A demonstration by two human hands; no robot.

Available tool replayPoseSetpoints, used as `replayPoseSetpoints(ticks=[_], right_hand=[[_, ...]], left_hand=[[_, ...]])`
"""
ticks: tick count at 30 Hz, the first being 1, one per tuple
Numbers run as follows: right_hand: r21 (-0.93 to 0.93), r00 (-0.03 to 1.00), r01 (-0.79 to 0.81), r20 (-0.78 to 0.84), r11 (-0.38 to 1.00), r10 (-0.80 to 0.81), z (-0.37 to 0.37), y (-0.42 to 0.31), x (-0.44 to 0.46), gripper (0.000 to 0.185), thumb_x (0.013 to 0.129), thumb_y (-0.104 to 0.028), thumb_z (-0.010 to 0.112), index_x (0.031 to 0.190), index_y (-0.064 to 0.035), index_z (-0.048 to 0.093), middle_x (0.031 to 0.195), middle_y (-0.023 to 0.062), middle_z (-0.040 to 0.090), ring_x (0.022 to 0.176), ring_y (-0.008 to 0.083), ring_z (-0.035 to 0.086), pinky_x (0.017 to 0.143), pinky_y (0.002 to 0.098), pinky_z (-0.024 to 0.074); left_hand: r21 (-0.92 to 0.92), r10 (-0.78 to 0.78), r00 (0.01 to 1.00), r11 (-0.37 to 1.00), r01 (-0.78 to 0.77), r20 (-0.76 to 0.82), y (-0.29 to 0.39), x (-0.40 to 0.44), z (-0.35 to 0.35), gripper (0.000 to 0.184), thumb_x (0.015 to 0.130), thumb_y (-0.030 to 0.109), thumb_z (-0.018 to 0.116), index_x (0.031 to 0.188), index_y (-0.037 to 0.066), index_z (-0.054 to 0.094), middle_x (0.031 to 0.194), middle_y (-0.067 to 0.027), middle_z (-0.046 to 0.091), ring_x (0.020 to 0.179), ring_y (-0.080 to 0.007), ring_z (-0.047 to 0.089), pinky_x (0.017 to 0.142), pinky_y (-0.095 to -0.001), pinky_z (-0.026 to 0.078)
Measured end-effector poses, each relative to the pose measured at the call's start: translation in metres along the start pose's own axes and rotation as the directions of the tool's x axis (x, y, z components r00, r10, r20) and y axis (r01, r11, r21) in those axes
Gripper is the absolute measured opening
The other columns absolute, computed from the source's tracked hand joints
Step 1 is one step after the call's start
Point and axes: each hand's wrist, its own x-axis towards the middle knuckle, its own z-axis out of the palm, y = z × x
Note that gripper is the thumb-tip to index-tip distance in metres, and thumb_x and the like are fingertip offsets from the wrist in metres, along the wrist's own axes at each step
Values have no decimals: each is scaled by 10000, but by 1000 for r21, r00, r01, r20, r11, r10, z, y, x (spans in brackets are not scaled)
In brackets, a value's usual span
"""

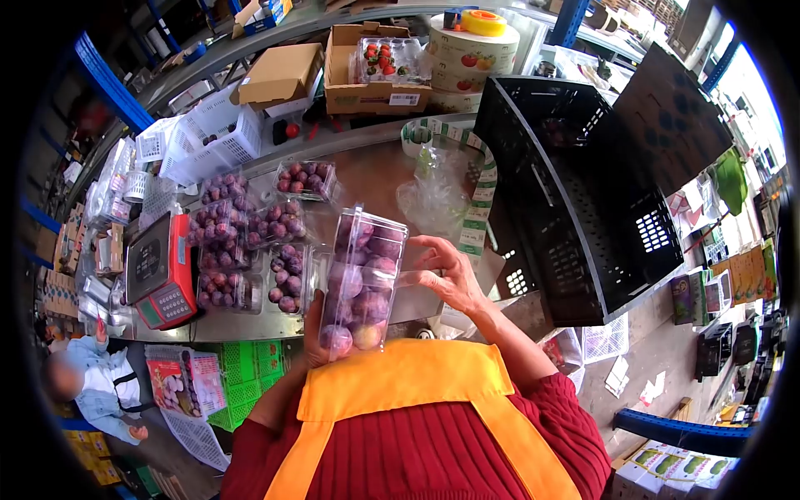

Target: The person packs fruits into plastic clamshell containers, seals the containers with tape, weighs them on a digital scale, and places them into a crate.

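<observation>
In front of my chest a clear plastic clamshell of plums (360, 283) is held up and tilted. My left hand (315, 335) grips its left side and lower end; part of that hand is hidden behind the box. At the right side of the box is my right hand (446, 271), fingers bent and apart, the fingertips close to or touching the plastic. No object shows between them. More clear boxes of plums (221, 225) sit on the metal table (367, 183) to the left. Beyond my right hand curls a strip of green-and-white labels (481, 200).
A red scale (160, 271) stands at the table's left. Black crates (583, 217) rise at the right. Crumpled clear plastic (435, 187), a cardboard box with strawberries (375, 71), label rolls (471, 50) and a white basket (217, 137) lie farther back. A person (96, 375) is at lower left.
</observation>
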Motion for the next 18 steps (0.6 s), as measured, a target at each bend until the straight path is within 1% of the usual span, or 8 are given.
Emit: replayPoseSetpoints(ticks=[4,6,8,9,10,12,15,18], right_hand=[[408,989,5,133,913,-64,33,-6,30,598,820,-297,751,1306,-14,548,954,53,679,850,101,616,795,288,501],[566,918,-201,393,799,-47,31,-19,41,629,812,-500,766,1155,10,630,968,13,681,920,99,600,839,284,492],[608,848,-192,499,770,-182,41,-13,49,645,798,-517,772,1101,40,651,978,19,681,912,86,588,816,261,492],[608,847,-234,511,759,-148,44,-18,50,651,789,-511,783,1108,42,652,985,27,683,915,90,596,816,261,496],[606,843,-278,526,745,-113,46,-26,48,658,780,-504,794,1114,44,653,993,34,685,918,94,604,815,261,500],[594,865,-346,501,726,3,43,-40,42,606,766,-479,808,1030,48,668,904,35,681,845,96,602,787,259,498],[490,893,-399,401,775,207,47,-34,31,654,710,-519,833,976,56,670,840,53,674,794,102,602,746,258,497],[362,921,-365,277,858,275,62,-17,28,767,654,-594,841,987,69,644,834,87,661,778,135,605,691,289,497]], left_hand=[[-124,-238,965,960,251,113,-1,18,-19,665,885,529,583,1371,96,448,1329,-101,515,1035,-284,579,948,-479,451],[-107,-364,919,919,381,150,9,20,-16,686,849,478,646,1383,111,420,1328,-78,472,1026,-274,572,993,-478,405],[-20,-472,866,876,482,164,16,16,17,640,849,438,657,1358,114,446,1256,-76,486,1105,-294,553,1044,-489,371],[-38,-457,787,855,517,415,5,23,-9,601,844,402,667,1334,116,469,1208,-75,487,1182,-332,531,1086,-510,343],[61,-436,810,891,450,393,1,23,-24,589,857,421,658,1325,109,482,1231,-92,491,1227,-354,510,1119,-530,312],[239,-207,978,951,194,31,5,4,-23,616,908,502,567,1301,28,532,1168,-106,563,1202,-381,530,1054,-525,390],[526,174,970,848,-59,-172,37,-5,34,815,919,664,471,1421,28,389,1362,-130,515,1280,-255,490,1079,-391,404],[792,366,930,581,-190,-45,45,-11,24,933,834,659,624,1444,13,337,1351,-111,512,1256,-220,492,1064,-404,404]])
